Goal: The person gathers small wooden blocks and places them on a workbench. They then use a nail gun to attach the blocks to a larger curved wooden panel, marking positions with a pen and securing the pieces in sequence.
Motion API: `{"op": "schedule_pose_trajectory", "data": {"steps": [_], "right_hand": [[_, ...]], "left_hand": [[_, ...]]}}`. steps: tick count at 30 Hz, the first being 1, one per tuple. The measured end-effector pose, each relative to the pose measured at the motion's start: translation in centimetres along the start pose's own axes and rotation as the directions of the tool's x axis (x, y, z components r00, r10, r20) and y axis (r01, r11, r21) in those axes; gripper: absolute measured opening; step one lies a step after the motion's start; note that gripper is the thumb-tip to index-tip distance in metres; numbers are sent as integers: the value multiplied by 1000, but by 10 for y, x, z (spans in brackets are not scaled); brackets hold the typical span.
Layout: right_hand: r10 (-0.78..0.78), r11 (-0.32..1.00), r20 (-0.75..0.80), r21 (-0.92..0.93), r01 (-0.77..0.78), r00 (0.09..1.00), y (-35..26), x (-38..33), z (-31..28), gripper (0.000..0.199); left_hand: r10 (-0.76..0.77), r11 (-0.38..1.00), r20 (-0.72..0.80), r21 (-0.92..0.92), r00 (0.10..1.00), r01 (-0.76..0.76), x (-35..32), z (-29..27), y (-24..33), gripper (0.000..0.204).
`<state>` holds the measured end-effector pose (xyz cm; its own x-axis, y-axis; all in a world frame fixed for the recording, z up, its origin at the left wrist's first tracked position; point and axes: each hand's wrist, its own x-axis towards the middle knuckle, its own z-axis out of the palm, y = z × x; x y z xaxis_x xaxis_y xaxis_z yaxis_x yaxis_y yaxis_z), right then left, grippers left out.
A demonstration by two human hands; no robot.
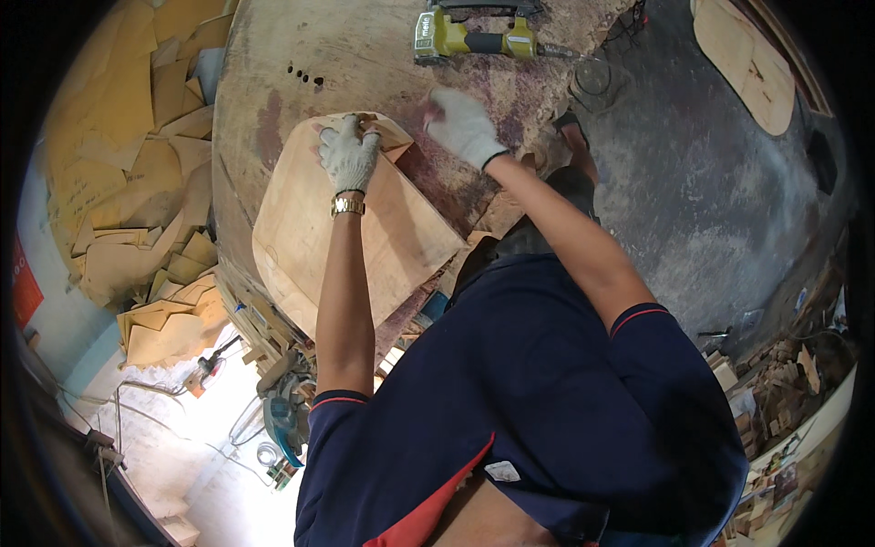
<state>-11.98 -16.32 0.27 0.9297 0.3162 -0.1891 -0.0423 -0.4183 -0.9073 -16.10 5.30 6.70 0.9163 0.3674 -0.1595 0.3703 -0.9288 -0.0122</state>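
My left hand [349, 155], in a white knit glove with a gold watch at the wrist, rests on the far end of a rounded plywood panel [310, 237]. Its fingers close on a small tan wood piece [390, 135] lying on that panel. My right hand [463, 123], also gloved, is down on the stained round worktop [273, 55] just right of the panel, fingers bent toward the small piece. Whether it holds anything is hidden by the glove.
A yellow nail gun [469, 38] lies at the far side of the worktop with a coiled hose [594, 80] beside it. Plywood offcuts [137, 182] are piled on the left. Another rounded panel [747, 59] lies on the concrete floor. A power tool [284, 415] sits below the worktop.
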Motion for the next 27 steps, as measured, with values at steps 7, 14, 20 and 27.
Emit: {"op": "schedule_pose_trajectory", "data": {"steps": [7, 14, 20, 27], "right_hand": [[-282, 888, -404, -453, 77, 870, 3, 31, -74, 51], [-394, 694, -317, -718, 53, 863, 29, 92, -47, 31], [-367, 630, -174, -769, 107, 914, 6, 81, -48, 39], [-301, 895, 303, -238, 378, 904, -1, 9, 20, 47]], "left_hand": [[-55, 997, -161, -62, 985, 45, -5, 10, 10, 49], [-40, 986, -234, -164, 972, 1, -4, 11, 9, 46], [2, 1000, -198, 23, 980, 3, -2, 17, 2, 36], [260, 936, -90, 270, 962, -227, 0, -8, 12, 38]]}}
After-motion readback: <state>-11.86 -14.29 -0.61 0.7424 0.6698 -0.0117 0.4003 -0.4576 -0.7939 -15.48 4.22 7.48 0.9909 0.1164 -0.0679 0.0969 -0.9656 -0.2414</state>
